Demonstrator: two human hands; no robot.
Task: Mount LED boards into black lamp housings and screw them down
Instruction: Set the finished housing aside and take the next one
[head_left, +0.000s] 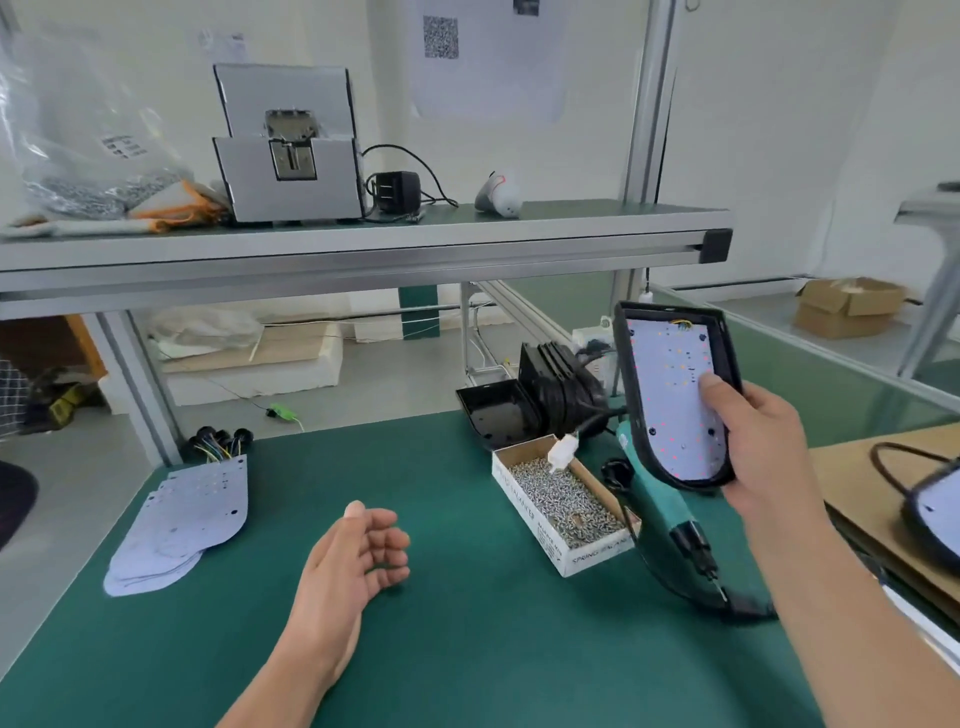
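Above the mat's right edge (779, 675), right hand (769, 457) gripping housing (631, 364)

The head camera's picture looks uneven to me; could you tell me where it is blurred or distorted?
Head view: the shelf rail bows, wide-angle bending; the lamp at the right edge is smeared; the housing in the right hand is sharp; light is soft, with a faint shadow under the left hand.

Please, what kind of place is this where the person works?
Probably an assembly workstation in a small lamp workshop or factory: a box of screws beside an electric screwdriver, a stack of LED boards, and a black lamp housing in the right hand.
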